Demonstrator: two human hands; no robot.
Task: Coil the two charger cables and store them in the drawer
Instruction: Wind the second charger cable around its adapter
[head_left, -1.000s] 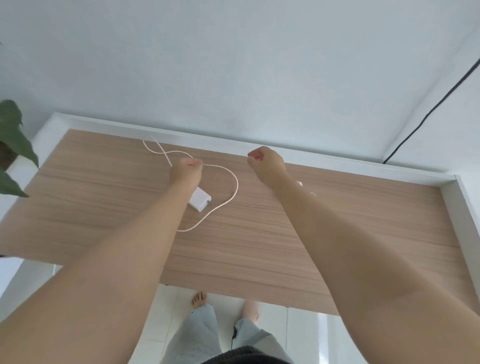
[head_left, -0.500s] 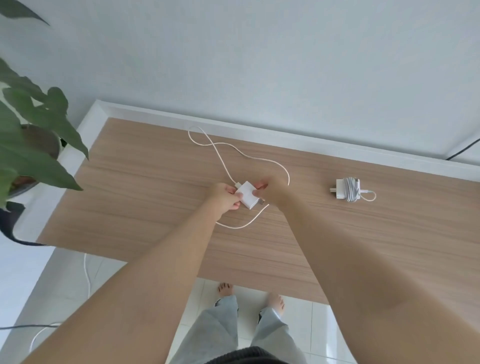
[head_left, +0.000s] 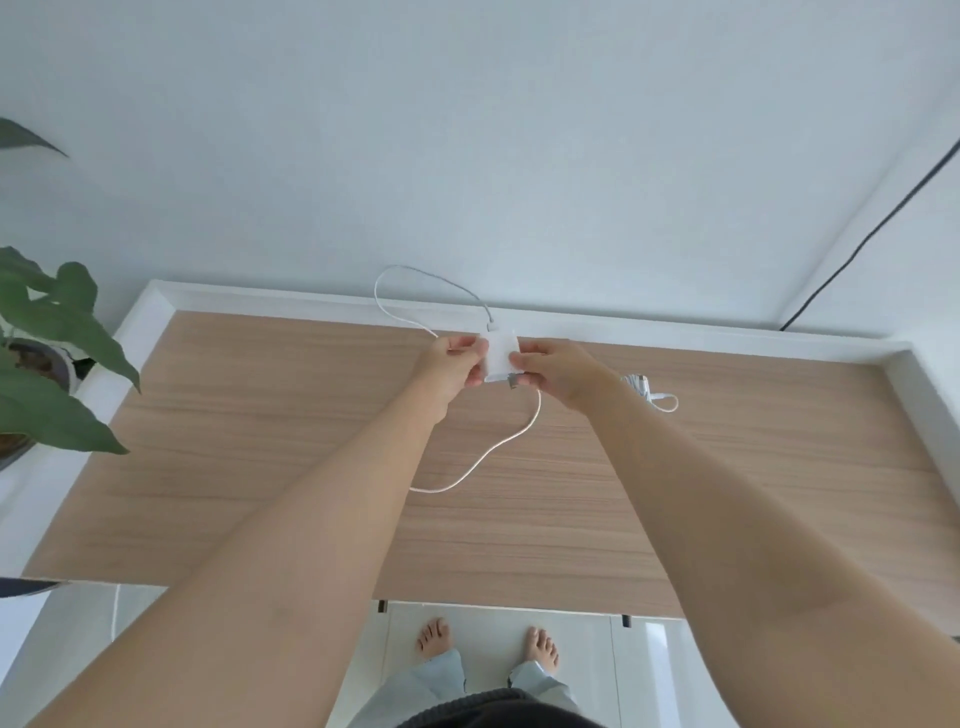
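White charger brick (head_left: 501, 353) is pinched in both hands, left grip (head_left: 451, 370) and right grip (head_left: 558, 375), above the worktop (head_left: 260, 441). Looks light and rigid; its cable (head_left: 488, 457) dangles floppy below, so wrap from there. Coiled charger (head_left: 644, 389) sits beside the right grip.

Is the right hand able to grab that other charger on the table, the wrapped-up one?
Probably yes. The wrapped charger lies on the table just beside the right hand, nothing between them. But that hand is holding the white charger together with the left hand, so it must let go first.
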